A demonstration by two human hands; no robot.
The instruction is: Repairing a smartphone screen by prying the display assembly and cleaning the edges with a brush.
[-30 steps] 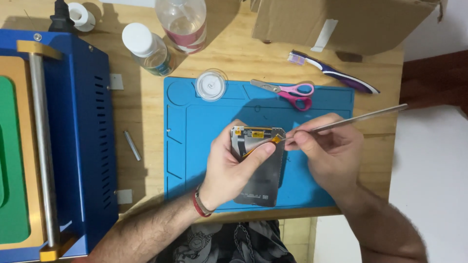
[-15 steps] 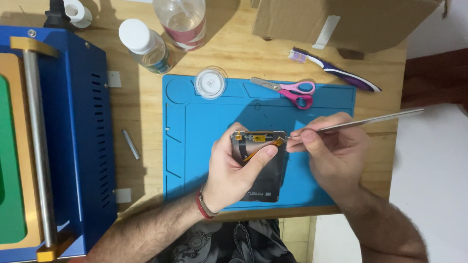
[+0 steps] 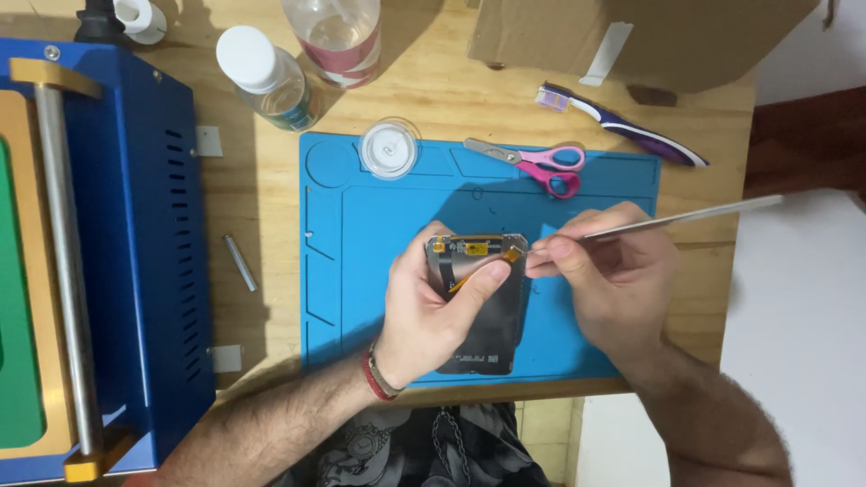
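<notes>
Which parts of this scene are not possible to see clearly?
- Head view: tool tip, hidden by right hand fingers.
- Phone left side, covered by left hand.
- Blue machine, cut off by left edge.
- Box, cut off by top edge.

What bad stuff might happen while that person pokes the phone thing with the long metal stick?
The thin metal tool in the right hand meets the phone part beside its small orange strips, so a slip might scratch or tear them. The left hand has its thumb close to the tip, so the tool could jab it. The part is tilted up off the blue mat and might drop if the grip loosens.
</notes>
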